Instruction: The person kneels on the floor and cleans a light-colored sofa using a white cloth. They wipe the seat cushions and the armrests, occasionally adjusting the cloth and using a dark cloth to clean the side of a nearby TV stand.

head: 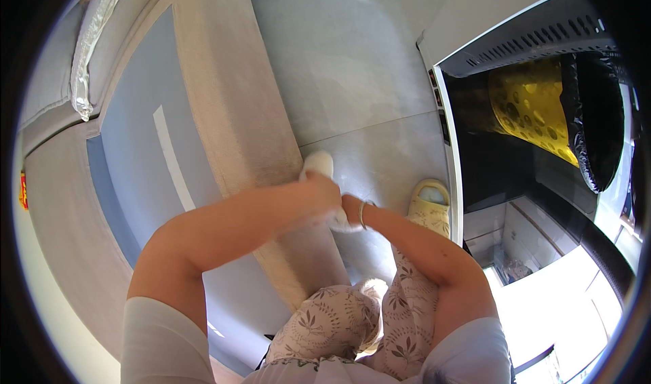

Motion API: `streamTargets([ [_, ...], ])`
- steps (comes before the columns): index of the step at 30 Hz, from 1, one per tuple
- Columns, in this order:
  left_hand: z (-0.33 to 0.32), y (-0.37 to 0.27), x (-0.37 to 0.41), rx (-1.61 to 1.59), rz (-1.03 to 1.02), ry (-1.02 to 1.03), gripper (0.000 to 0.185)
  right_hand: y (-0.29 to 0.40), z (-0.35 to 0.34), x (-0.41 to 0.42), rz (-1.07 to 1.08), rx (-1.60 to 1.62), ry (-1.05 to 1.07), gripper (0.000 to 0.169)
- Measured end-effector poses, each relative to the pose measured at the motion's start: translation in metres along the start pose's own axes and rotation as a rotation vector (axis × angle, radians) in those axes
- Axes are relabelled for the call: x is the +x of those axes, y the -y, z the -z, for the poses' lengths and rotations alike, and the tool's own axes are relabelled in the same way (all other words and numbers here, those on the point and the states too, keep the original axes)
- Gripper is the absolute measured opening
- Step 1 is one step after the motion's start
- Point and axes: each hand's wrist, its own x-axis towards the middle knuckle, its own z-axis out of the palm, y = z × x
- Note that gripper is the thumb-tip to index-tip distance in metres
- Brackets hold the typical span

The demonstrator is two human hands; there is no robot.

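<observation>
My left hand (324, 193) reaches over the floor beside the sofa's front edge, close to a blurred white cloth-like item (319, 163). Touching it or nearly so is my right hand (352, 208), with a bracelet at the wrist; more white material (346, 224) shows beneath the two hands. The fingers are blurred and partly hidden, so their grip on the white item is unclear. Below are my patterned trousers (325, 323) and, on the right, a foot in a yellow slipper (431, 196).
A beige sofa (239, 94) with a blue-grey seat cover (147, 104) runs along the left. Grey tiled floor (356, 53) lies ahead. To the right stands a white-edged cabinet (452, 155) with dark glossy surfaces, and near it a yellow and black bag (531, 112).
</observation>
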Motion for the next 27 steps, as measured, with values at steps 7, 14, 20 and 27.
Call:
streamTargets([
  [7, 0.037, -0.01, -0.079, -0.441, 0.015, -0.054, 0.019, 0.179, 0.131, -0.012, -0.111, -0.162, 0.729, 0.028],
  [14, 0.03, 0.132, -0.15, 0.365, 0.508, -1.311, 0.029, 0.292, 0.245, 0.147, 0.004, -0.191, -0.85, 0.033],
  [20, -0.005, 0.083, -0.125, -0.003, 0.592, -0.957, 0.02, 0.217, 0.157, 0.136, -0.085, 0.098, -0.51, 0.033],
  [27, -0.037, -0.023, -0.07, -0.061, 0.049, -0.451, 0.009, 0.132, 0.051, -0.015, -0.145, -0.285, 0.153, 0.041],
])
